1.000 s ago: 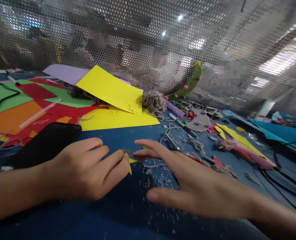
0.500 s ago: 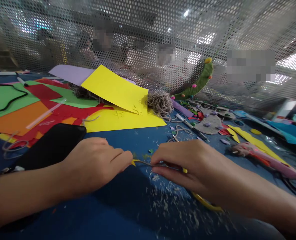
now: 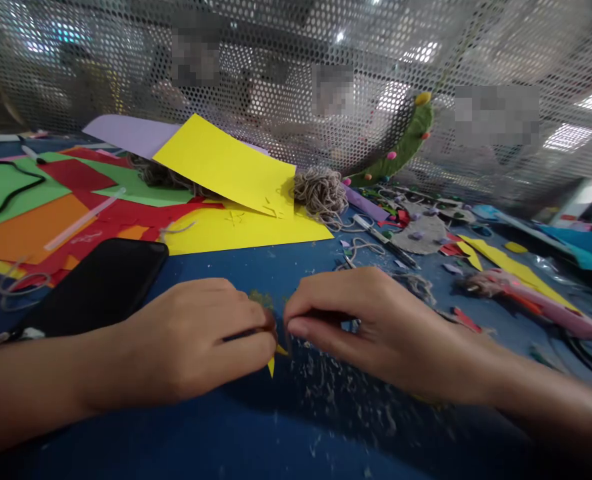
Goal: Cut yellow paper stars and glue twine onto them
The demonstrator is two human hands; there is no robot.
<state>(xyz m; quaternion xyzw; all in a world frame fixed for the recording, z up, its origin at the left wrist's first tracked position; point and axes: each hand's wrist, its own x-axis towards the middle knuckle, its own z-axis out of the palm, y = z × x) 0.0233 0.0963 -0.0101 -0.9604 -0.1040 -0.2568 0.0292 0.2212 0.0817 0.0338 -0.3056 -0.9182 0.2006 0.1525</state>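
My left hand (image 3: 196,343) rests on the blue table (image 3: 286,433) with its fingers pinched on a small yellow paper piece (image 3: 272,364), whose tip pokes out below the fingertips. My right hand (image 3: 371,327) lies just right of it, fingers curled and pressed together almost against the left fingertips. What the right hand holds is hidden inside the curled fingers. White crumbs are scattered on the table under both hands.
A black phone (image 3: 96,287) lies left of my left hand. Behind are yellow sheets (image 3: 226,173), red, green and orange paper (image 3: 36,213), a ball of twine (image 3: 321,193), scissors (image 3: 386,243), a glue gun (image 3: 526,300) and scraps. A perforated metal screen (image 3: 296,73) closes the back, with people behind it.
My right hand, open a second ago, closed on a thin tool half a second ago, then drew left until its fingertips nearly meet the left hand. The tool no longer shows.
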